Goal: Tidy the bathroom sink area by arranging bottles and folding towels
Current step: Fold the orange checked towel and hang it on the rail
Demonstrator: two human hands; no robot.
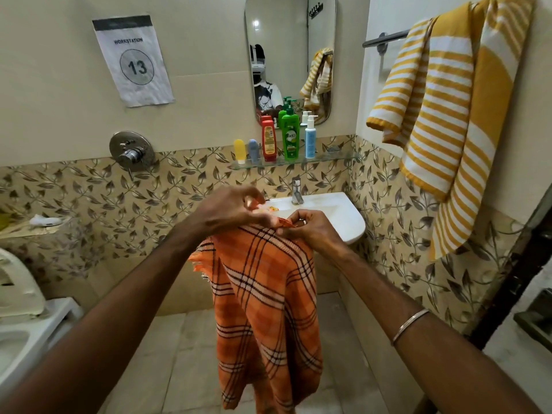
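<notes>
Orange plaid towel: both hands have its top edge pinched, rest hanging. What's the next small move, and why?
Probably draw the left hand and right hand apart along the orange plaid towel. They pinch it close together, so it hangs bunched in front of the sink; spreading it flat readies a fold.

wall: workstation sign (133, 61); mirror (289, 49); shower valve (131, 153) | left: toilet (18, 297)

Orange plaid towel (265, 297), yellow-and-white striped towel (448, 115), green bottle (290, 135), red bottle (268, 140)
</notes>
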